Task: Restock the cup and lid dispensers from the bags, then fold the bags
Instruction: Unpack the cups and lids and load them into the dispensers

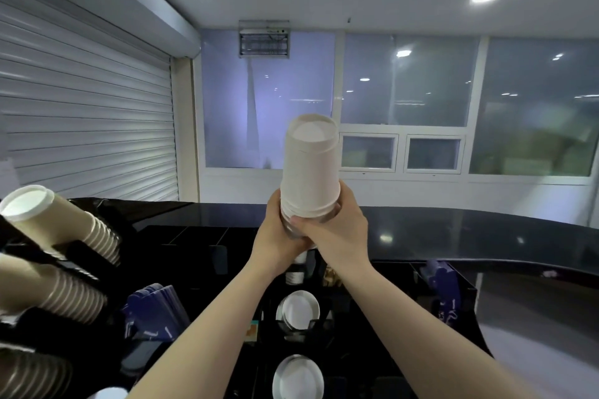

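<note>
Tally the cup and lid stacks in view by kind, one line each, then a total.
White cup stack held upside down in both hands: 1
Beige ribbed cup stacks in the dispenser at left: 3
White lid stacks in the front slots: 2
Total: 6

We are seeing a plain white stack of cups (309,165), and tan cups (61,223) showing ribbed pale rims at left. White lids (299,309) are gleaming against a glossy black surface (453,230), dark blue sleeves (158,311) are lying nearby, and a pale grey slatted shutter (84,113) is showing behind.
</note>
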Demonstrator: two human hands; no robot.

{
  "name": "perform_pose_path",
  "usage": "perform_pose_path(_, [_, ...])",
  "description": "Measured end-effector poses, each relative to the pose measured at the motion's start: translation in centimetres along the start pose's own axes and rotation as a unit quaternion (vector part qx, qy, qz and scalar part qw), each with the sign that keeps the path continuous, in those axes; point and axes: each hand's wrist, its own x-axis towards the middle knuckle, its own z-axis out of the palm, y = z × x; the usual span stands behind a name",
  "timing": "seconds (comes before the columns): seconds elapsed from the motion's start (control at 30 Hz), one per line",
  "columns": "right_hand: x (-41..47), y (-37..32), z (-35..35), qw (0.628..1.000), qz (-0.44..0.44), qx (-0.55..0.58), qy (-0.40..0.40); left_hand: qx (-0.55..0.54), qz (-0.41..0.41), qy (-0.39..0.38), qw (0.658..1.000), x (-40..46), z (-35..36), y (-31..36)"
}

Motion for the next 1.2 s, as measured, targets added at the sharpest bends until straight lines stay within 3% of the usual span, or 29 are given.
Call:
perform_pose_path(0.27, [-0.2, -2.8, -0.2, 0.997, -0.046, 0.042, 0.039, 0.043, 0.046, -0.018, 0.998, -0.2, -0.8, -0.4])
perform_pose_path(0.4, [-0.3, -4.4, -1.9, 0.995, -0.076, 0.063, 0.004, 0.059, 0.077, -0.065, 0.993, -1.1, -2.5, 1.0])
perform_pose_path(0.53, [-1.7, -4.0, -3.7, 0.991, -0.081, 0.097, -0.036, 0.023, 0.108, -0.043, 0.993, -4.2, -4.8, 2.8])
perform_pose_path(0.7, [-2.3, -4.7, -4.3, 0.988, -0.101, 0.112, -0.018, -0.012, 0.163, -0.056, 0.985, -6.4, -5.8, 5.8])
perform_pose_path(0.87, [-2.8, -5.7, -4.4, 0.987, -0.108, 0.120, -0.028, 0.009, 0.163, -0.057, 0.985, -6.1, -5.0, 6.7])
perform_pose_path(1.0, [-5.1, -5.6, -4.6, 0.990, -0.107, 0.073, -0.061, 0.010, 0.212, -0.065, 0.975, -6.8, -4.8, 6.2])
perform_pose_path(1.2, [-7.8, -4.1, -5.4, 0.981, -0.108, 0.045, -0.152, 0.012, 0.199, -0.007, 0.980, -8.8, -5.1, 4.4])
